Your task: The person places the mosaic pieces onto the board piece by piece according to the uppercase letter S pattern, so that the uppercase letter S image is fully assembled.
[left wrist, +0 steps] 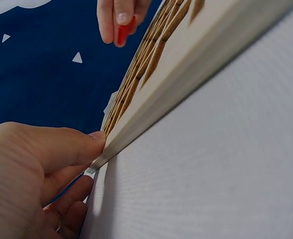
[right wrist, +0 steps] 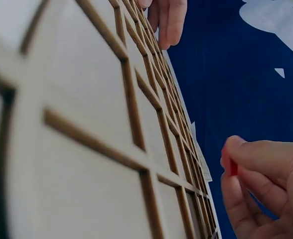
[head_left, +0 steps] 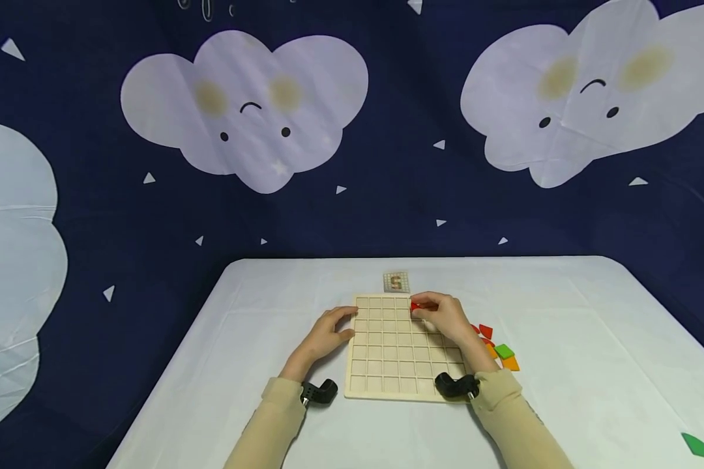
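Note:
A pale wooden grid board (head_left: 381,353) lies on the white table in the head view. My right hand (head_left: 448,319) pinches a small red piece (head_left: 414,307) between thumb and fingers over the board's far right part. In the right wrist view this red piece (right wrist: 232,165) looks held just off the grid, partly covered by the fingertips. At the board's left edge my left hand (head_left: 324,335) rests, thumb and fingers spread apart and touching the side. The thumb (left wrist: 89,144) lies against the rim in the left wrist view.
Right of the board, partly behind the right forearm, lie several loose pieces, among them a red one (head_left: 485,331), a green one (head_left: 505,352) and an orange one (head_left: 511,363). A small patterned card (head_left: 396,282) lies beyond the board. A green leaf-shaped piece (head_left: 699,446) lies at the near right.

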`<state>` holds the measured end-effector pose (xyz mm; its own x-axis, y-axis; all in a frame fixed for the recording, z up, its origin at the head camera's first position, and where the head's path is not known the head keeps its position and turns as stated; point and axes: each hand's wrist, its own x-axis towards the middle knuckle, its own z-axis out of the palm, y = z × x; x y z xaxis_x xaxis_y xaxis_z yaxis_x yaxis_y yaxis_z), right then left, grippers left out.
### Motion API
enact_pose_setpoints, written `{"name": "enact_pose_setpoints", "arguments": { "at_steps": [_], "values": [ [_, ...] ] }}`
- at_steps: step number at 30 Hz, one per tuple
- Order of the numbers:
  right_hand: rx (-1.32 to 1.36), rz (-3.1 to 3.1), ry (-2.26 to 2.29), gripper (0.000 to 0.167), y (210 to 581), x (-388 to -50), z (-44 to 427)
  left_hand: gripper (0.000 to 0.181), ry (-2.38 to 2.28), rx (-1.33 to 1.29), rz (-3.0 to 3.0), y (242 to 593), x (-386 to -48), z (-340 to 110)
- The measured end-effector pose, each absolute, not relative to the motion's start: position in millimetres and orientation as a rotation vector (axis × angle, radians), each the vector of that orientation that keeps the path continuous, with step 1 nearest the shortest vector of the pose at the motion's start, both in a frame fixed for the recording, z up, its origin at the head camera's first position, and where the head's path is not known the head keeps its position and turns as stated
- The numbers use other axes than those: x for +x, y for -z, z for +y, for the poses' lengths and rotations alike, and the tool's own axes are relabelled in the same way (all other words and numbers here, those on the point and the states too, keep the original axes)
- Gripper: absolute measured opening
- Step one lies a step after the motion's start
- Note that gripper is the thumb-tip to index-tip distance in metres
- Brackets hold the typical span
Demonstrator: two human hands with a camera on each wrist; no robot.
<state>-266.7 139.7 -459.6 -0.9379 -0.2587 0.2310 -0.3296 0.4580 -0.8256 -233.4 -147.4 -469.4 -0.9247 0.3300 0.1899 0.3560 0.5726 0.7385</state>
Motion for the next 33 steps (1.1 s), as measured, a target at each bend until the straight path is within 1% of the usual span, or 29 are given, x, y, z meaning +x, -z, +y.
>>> {"name": "enact_pose_setpoints", "arguments": {
  "at_steps": [12, 24, 29, 33],
  "values": [
    [0.616, -2.608, -1.304, 0.028, 472.9, -268.3, 138.0, 0.048, 1.287, -0.589, -2.757, 471.2, -234.3, -146.5],
    [0.629, -2.631, -1.301, 0.031, 473.5, -266.5, 138.2, 0.048, 1.289, -0.598, -2.750, 472.1, -234.1, -146.0],
    [0.585, -2.575, -1.534, 0.036, 458.7, -267.0, 141.5, 0.048, 1.279, -0.601, -2.750, 472.5, -234.9, -146.3],
    [0.530, -2.457, -1.799, 0.042, 427.2, -267.4, 152.4, 0.048, 1.278, -0.599, -2.753, 473.2, -235.2, -147.1]
  ]
}}
